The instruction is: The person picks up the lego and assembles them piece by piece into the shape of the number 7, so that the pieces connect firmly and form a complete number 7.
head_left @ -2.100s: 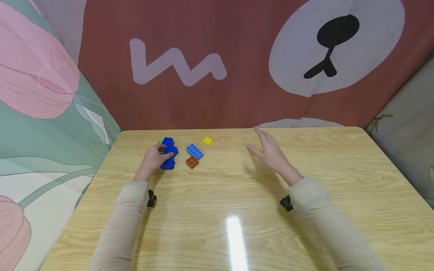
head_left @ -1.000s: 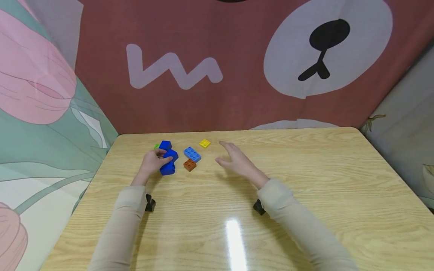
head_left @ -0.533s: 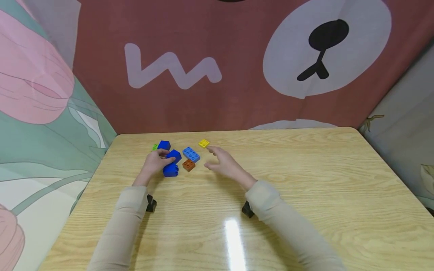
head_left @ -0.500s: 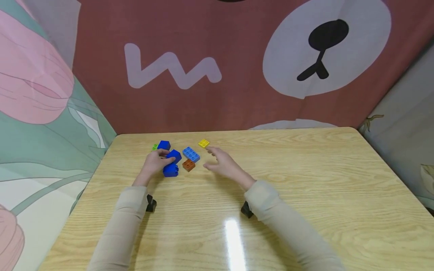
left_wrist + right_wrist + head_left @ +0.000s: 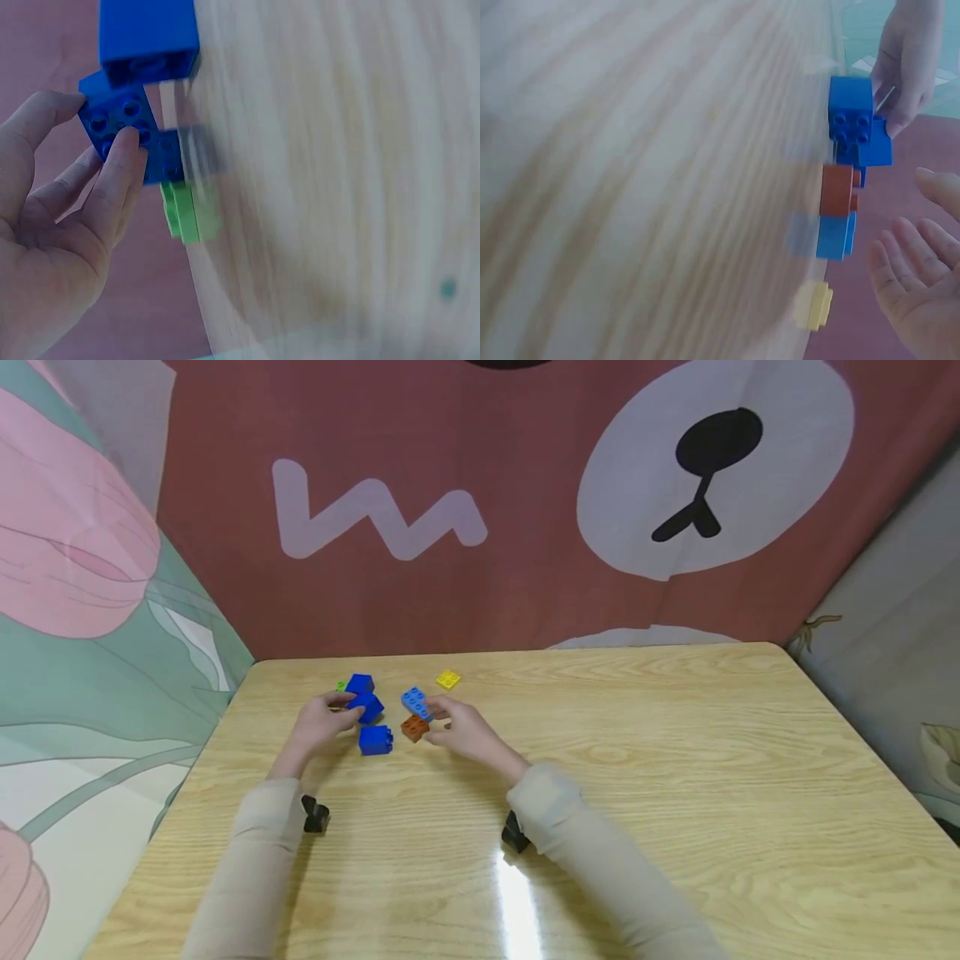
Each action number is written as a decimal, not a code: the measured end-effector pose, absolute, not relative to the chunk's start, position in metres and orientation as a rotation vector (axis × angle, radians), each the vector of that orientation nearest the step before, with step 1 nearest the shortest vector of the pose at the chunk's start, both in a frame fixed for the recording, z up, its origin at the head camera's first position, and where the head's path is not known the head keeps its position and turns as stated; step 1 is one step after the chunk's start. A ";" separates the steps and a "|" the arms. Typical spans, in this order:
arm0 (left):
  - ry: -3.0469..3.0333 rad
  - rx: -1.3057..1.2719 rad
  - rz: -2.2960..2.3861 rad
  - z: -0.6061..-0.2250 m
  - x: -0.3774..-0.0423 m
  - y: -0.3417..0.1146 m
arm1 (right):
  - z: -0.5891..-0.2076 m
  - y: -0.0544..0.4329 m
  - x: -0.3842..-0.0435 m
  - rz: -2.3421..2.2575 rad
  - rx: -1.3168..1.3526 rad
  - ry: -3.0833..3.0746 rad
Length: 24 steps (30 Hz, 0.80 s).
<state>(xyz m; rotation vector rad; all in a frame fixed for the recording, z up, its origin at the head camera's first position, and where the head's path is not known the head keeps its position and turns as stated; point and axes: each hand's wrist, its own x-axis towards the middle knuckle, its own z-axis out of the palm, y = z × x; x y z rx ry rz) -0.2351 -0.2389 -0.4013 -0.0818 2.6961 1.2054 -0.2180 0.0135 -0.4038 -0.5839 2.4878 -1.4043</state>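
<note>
My left hand (image 5: 318, 723) pinches a dark blue toy building brick (image 5: 367, 708) between thumb and fingers; in the left wrist view the brick (image 5: 112, 120) turns its studs toward the fingers. Another dark blue brick (image 5: 376, 741) lies on its side nearer the person, and a third dark blue brick (image 5: 360, 683) sits just behind the held one. Over a brown brick (image 5: 415, 727) and a light blue brick (image 5: 413, 700) hovers my right hand (image 5: 468, 728), thumb and fingers apart. In the right wrist view that hand (image 5: 922, 277) holds nothing.
A flat yellow brick (image 5: 448, 679) lies at the back of the wooden table (image 5: 675, 777). Partly hidden, a green brick (image 5: 341, 686) sits at the left of the group. A brown printed cloth (image 5: 525, 568) hangs behind the table's far edge.
From the right, my right hand has moved left to the brown and light blue bricks. My left hand has shifted the held brick slightly left, away from the nearer dark blue brick.
</note>
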 end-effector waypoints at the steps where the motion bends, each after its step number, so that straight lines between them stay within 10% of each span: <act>1: 2.698 -0.079 1.212 -0.400 -0.234 -0.241 | -0.404 0.011 -0.218 -1.402 -0.589 2.483; 24: 2.731 -0.142 1.281 -0.400 -0.222 -0.274 | -0.410 -0.038 -0.213 -1.291 -0.664 2.451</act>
